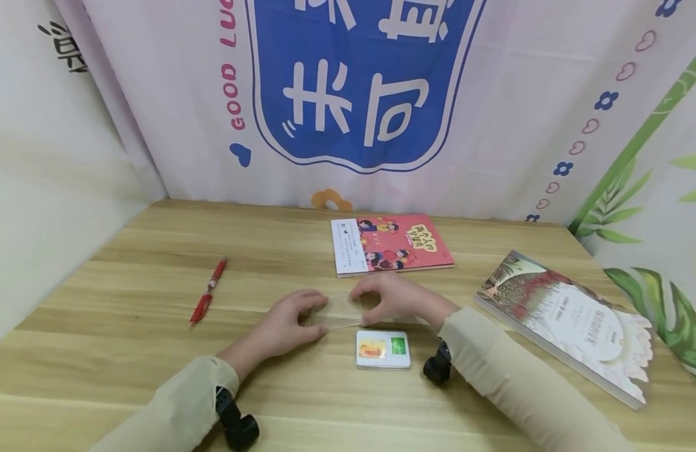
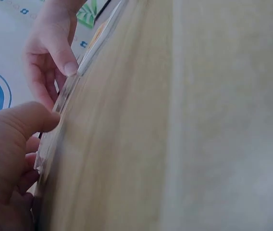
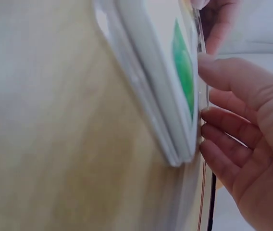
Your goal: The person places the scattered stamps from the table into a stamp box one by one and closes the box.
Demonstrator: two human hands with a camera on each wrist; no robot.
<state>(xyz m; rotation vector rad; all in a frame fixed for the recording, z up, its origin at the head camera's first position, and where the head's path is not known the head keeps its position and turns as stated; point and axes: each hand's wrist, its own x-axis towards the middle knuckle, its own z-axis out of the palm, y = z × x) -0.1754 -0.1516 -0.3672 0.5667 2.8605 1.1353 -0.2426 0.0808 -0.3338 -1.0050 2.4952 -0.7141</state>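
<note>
A clear, flat plastic lid (image 1: 342, 309), hard to make out against the wood, lies low over the middle of the table. My left hand (image 1: 294, 323) grips its left end, with the thumb on the near edge and the fingers at the far side. At the other end, my right hand (image 1: 390, 298) holds it between thumb and curled fingers. Just nearer to me is a stack of white cards (image 1: 383, 349) in a clear case, its top printed in orange and green. The right wrist view shows the cards (image 3: 184, 77) close up beside the right hand (image 3: 252, 110).
A red pen (image 1: 208, 293) lies to the left. Behind the hands is a pink and white book (image 1: 393, 243), and a thicker book (image 1: 568, 323) lies at the right. A printed cloth (image 1: 184, 94) hangs along the table's back edge.
</note>
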